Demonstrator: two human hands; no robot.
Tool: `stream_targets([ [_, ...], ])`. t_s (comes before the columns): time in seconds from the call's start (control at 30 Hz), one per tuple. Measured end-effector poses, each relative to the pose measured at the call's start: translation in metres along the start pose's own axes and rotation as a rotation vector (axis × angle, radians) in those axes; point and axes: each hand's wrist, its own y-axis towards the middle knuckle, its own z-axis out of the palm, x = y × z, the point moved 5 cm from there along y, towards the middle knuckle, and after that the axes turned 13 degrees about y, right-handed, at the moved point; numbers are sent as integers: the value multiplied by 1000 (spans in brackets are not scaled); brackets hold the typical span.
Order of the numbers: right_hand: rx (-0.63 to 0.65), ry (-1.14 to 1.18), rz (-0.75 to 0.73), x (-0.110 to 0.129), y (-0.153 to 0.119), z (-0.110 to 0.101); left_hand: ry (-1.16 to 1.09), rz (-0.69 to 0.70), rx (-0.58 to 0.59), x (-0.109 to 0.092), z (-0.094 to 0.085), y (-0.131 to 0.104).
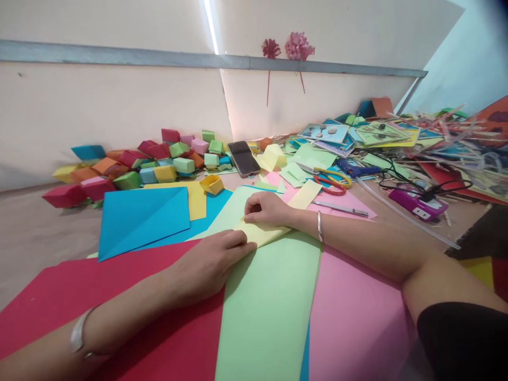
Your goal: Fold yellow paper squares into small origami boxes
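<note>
A pale yellow paper strip (266,234) lies over a light green sheet (270,301) and points up to the right. My left hand (216,259) is closed at the strip's lower left end, its fingertips pressing the paper's near edge. Just above it, my right hand (265,209) has thumb and forefinger curled together on the strip's upper edge. The strip's far end shows beyond my right wrist. Red sheets (159,328) lie under my left forearm and pink sheets (353,312) under my right.
Folded paper boxes (127,180), a phone (243,159) and a blue sheet (145,217) are at the back left. Scissors (331,185), a craft knife (341,208), a blue glue gun (359,169), a purple power strip (417,203) and piled cards (381,133) lie to the right.
</note>
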Motion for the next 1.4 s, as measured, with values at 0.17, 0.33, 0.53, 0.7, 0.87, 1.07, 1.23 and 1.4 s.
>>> stream_targets([
  [0.17, 1, -4, 3, 0, 0, 1, -126, -38, 50, 6, 3, 7],
  [0.33, 10, 13, -4, -2, 2, 2, -188, -35, 112, 9, 7, 16],
  [0.53, 30, 2, 15, -1, 3, 2, -213, -100, 315, 12, -1, 24],
  [0.7, 51, -26, 19, 1, 3, 2, -193, -201, 289, 13, 3, 26],
  [0.87, 73, -28, 25, 5, 2, 1, -25, -175, 257, 7, 11, 31],
  [1.07, 77, -32, 21, 6, 1, 1, 12, -115, 327, 5, 5, 40],
  [1.23, 78, -45, 28, 5, 1, 1, 110, -154, 424, 2, 3, 47],
  [1.4, 76, -54, 25, 5, 0, 1, 244, -131, 447, -9, 2, 57],
])
